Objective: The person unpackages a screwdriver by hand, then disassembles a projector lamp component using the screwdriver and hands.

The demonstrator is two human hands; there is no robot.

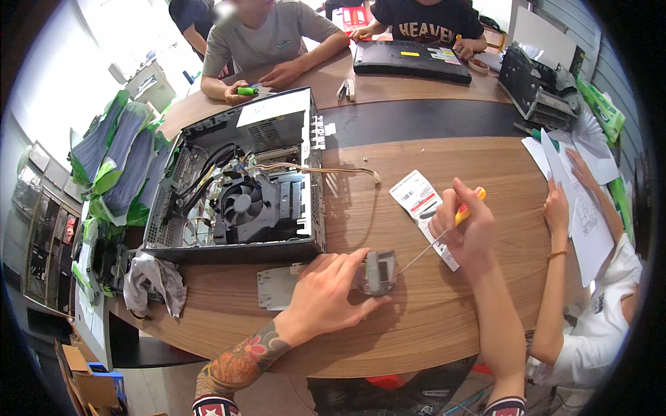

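My left hand (326, 295) lies over a flat metal piece and grips the upright grey bracket-like part (381, 272) at its right end between fingers and thumb. A bare metal plate (275, 288) shows left of the hand; whether it joins the grey part is hidden under my palm. My right hand (466, 229) is closed around a screwdriver (472, 205) with a yellow-orange handle. Its thin shaft slants down to the left, with the tip at the right side of the grey part; I cannot tell if they touch. Just beyond lies a white printed packet (416, 197).
An opened computer case (236, 256) with a fan (242, 201) stands at the left, a cable (340, 170) trailing from it. Across the table, a person holds a green screwdriver (247, 91) and another sits behind a black laptop (409, 61). At right, someone handles papers (583, 222).
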